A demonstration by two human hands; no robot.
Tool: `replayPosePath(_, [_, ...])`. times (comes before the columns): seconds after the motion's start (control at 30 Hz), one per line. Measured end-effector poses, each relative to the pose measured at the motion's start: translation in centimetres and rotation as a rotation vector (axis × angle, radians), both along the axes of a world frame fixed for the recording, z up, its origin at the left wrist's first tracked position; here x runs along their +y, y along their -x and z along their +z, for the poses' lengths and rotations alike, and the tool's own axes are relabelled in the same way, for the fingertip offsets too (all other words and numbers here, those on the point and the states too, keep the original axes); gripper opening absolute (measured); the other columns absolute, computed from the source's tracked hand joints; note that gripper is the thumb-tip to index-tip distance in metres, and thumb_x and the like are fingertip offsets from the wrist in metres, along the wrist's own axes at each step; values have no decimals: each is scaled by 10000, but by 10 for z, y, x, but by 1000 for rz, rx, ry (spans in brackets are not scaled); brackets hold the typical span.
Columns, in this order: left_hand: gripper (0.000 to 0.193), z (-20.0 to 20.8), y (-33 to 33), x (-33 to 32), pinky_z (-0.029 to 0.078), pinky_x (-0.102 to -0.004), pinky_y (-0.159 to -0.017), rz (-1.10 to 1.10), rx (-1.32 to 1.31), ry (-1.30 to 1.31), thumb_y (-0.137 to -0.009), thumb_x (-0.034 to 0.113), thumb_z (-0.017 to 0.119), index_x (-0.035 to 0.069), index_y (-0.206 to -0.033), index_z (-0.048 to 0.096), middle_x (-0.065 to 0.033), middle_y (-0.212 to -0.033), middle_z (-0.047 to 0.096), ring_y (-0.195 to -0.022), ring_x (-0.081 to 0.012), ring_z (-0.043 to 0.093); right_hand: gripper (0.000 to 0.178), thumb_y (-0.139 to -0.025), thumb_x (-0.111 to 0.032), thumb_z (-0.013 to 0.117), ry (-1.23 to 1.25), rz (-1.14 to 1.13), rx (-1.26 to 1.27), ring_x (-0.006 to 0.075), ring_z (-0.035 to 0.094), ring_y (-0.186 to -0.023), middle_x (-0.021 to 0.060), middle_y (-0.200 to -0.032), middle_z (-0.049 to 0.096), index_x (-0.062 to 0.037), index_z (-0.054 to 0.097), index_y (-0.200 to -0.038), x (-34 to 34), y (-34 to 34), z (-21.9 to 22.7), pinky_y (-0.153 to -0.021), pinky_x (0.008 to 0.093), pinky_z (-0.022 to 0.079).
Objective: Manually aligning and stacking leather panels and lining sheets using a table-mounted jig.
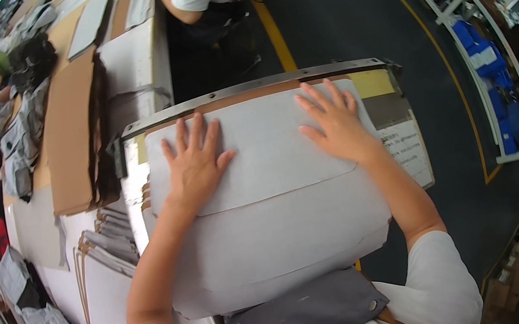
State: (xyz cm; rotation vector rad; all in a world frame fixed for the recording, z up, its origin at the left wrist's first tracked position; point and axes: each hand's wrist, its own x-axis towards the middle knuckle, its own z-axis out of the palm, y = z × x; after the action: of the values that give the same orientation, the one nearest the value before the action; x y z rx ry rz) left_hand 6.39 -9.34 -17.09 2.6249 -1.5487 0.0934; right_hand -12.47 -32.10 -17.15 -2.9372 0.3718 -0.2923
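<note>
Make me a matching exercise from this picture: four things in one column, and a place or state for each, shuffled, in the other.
Things:
1. left hand
2. right hand
3. brown cardboard sheets
4. metal bar

Places or states:
A. lying on the table to the person's left
B. flat, fingers spread, on the left part of the white sheet
C. running along the far edge of the work surface
D. flat, fingers spread, on the right part of the white sheet

Pairs: 1-B, 2-D, 3-A, 4-C
</note>
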Motion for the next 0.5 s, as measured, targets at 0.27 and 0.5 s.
replayPosePath(0.27, [599, 4, 5, -4, 210, -702, -1030, 3, 40, 9, -933, 486, 492, 126, -1405, 413, -144, -1521, 266, -1388, -448, 215, 542, -918, -343, 559, 26, -50, 76, 414, 190, -1396, 87, -1525, 284, -115, 436, -1394, 0, 4, 9, -1092, 595, 133])
replayPosePath(0.5, [594, 1, 8, -2, 212, -704, -1025, 12, 15, 16, -934, 486, 489, 129, -1403, 417, -141, -1521, 268, -1379, -450, 226, 537, -929, -334, 548, 16, -57, 109, 410, 172, -1401, 91, -1528, 271, -105, 426, -1400, 0, 3, 9, -1101, 587, 127])
